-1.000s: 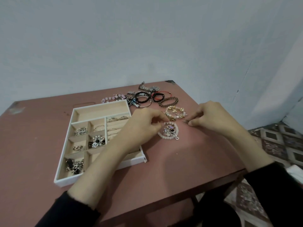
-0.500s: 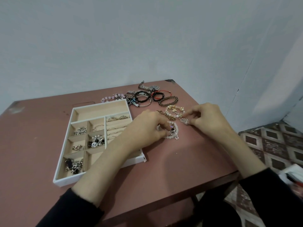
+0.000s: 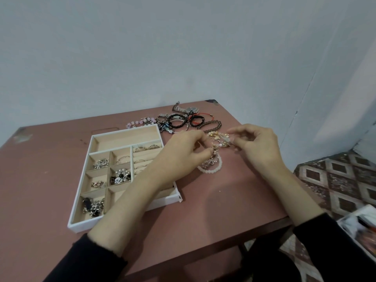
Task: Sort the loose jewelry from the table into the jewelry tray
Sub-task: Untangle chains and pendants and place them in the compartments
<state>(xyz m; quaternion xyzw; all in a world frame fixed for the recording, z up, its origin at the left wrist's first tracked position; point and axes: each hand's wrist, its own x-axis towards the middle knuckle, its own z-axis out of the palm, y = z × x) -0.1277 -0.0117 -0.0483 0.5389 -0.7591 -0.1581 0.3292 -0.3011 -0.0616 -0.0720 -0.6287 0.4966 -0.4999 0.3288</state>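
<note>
- The left hand (image 3: pixel 183 154) is seen with fingers curled, its fingertips pinched on the near side of a gold bracelet (image 3: pixel 218 139).
- The right hand (image 3: pixel 259 148) is closed in a pinch of thumb and forefinger on the far right side of the same bracelet, which is held just above the table (image 3: pixel 213 204) between the two hands.
- A white bead bracelet (image 3: pixel 211 168) lies on the table just below the left fingertips, with a small silver piece tangled in it.
- The left forearm is stretched over the near right corner of the tray (image 3: pixel 122 219); rings and silver pieces are held in its small compartments.
- Behind the hands, a pile of bracelets (image 3: pixel 183 121) and a watch (image 3: pixel 189 109) are gathered near the back edge, and a pink bead bracelet (image 3: pixel 135 124) lies just behind the tray's back rim.
- The right hand is placed near the table's right edge, beyond which a patterned floor (image 3: pixel 335 180) is seen.
- Bare tabletop is left between the hands and the near edge, and to the left of the tray.
</note>
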